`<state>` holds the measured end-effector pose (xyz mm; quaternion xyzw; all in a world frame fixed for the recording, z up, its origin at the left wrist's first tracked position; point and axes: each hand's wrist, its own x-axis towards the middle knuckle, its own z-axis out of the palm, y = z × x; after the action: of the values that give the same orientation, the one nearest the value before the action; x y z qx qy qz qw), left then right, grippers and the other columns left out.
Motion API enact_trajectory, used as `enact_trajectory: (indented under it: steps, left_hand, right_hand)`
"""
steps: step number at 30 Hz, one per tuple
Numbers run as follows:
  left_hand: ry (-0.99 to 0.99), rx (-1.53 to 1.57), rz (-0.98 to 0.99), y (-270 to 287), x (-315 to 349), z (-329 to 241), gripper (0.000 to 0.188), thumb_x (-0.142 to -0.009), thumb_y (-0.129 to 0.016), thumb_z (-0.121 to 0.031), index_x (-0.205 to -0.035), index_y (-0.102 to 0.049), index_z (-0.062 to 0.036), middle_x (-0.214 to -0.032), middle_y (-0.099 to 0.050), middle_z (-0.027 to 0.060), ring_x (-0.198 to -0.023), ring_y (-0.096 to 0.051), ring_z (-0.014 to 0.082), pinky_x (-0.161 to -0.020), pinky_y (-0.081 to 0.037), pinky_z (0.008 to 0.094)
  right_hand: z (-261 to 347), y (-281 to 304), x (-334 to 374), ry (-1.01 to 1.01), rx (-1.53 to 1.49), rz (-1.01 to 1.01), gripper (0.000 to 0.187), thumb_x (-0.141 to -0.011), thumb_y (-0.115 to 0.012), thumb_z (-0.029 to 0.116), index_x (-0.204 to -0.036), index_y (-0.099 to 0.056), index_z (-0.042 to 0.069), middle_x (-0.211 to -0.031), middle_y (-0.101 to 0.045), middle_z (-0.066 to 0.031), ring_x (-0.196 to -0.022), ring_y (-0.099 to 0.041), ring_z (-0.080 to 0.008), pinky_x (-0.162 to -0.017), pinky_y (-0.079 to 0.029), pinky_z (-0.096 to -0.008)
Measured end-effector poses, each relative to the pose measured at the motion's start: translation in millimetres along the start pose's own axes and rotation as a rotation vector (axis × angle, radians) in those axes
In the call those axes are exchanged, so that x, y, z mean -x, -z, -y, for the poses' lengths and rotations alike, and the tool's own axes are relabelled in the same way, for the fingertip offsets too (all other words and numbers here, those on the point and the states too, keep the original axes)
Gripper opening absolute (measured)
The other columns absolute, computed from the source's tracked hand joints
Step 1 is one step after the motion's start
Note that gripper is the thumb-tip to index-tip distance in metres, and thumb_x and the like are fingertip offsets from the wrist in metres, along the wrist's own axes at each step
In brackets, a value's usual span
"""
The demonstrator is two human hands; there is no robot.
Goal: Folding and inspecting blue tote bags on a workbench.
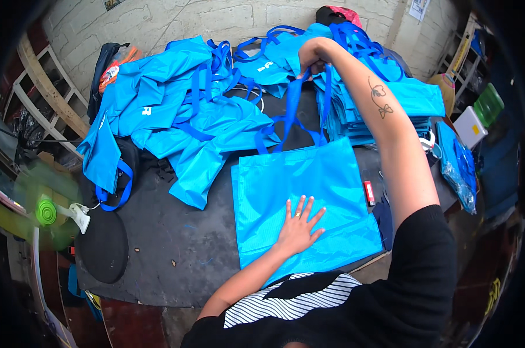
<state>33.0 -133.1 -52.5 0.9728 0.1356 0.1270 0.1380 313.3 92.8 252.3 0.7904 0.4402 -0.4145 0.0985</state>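
A light-blue tote bag (309, 180) lies flat on the dark table in front of me. My left hand (300, 229) rests on its face with the fingers spread. Farther off, my right hand (316, 61) is closed around the bag's dark-blue strap handle (293, 101), which is drawn up away from the bag's top edge. Beyond my right forearm sits a neat stack of similar blue bags (346, 116). The strap's end inside my right fingers is hidden.
A loose heap of blue bags (158, 98) covers the table's far left. A red lighter (368, 193) lies right of the flat bag. At the left edge a green fan (46, 212) is blurred by spinning, near a round black pad (103, 246). A block wall (175, 20) stands behind.
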Motion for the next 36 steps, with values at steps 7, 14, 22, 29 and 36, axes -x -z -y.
enact_trajectory:
  steps: [7,14,22,29,36]
  left_hand:
    - [-0.009,-0.019,-0.003,1,-1,-1,0.058,-0.094,-0.039,-0.052,-0.145,-0.034,-0.0250,-0.151,-0.022,0.0205,-0.142,-0.011,0.0389,-0.108,-0.006,0.0653]
    - [0.002,-0.015,0.008,-1,1,2,0.058,-0.094,-0.038,-0.053,-0.145,-0.033,-0.0262,-0.151,-0.022,0.0204,-0.142,-0.011,0.0392,-0.108,-0.006,0.0656]
    - [0.078,0.426,-0.251,83,16,5,0.056,-0.092,-0.056,-0.030,-0.143,-0.036,-0.0166,-0.148,-0.027,0.0212,-0.138,-0.023,0.0400,-0.111,-0.020,0.0494]
    - [0.805,0.200,-0.144,110,149,32,0.044,-0.083,-0.067,-0.035,-0.108,-0.057,0.0002,-0.100,-0.052,0.0187,-0.097,-0.051,0.0386,-0.086,-0.041,0.0462]
    - [0.975,0.803,-0.159,84,144,13,0.044,-0.080,-0.073,-0.030,-0.104,-0.053,0.0013,-0.102,-0.053,0.0153,-0.092,-0.053,0.0259,-0.079,-0.046,0.0381]
  right_hand:
    - [-29,-11,-31,0.685,-0.904,-0.312,0.029,-0.081,-0.073,0.034,-0.097,-0.056,0.016,-0.076,-0.053,0.0042,-0.068,-0.047,-0.0107,-0.067,-0.036,-0.0314]
    - [-40,-65,-91,0.733,-0.783,-0.553,0.051,-0.076,-0.076,0.025,-0.122,-0.054,0.019,-0.114,-0.059,-0.0026,-0.096,-0.053,-0.0180,-0.075,-0.040,-0.0336]
    - [-90,-151,-16,0.862,-0.066,-0.914,0.053,-0.084,-0.067,0.024,-0.131,-0.048,0.007,-0.129,-0.052,-0.0164,-0.120,-0.049,-0.0293,-0.101,-0.039,-0.0383]
    - [-234,-348,140,-0.191,-0.075,-0.593,0.052,-0.075,-0.070,0.051,-0.087,-0.066,0.000,-0.084,-0.065,-0.0229,-0.081,-0.064,-0.0366,-0.070,-0.048,-0.0448]
    - [-254,-464,130,-0.245,-0.521,-0.637,0.071,-0.072,-0.073,0.050,-0.109,-0.056,-0.008,-0.114,-0.050,-0.0274,-0.107,-0.054,-0.0405,-0.091,-0.043,-0.0432]
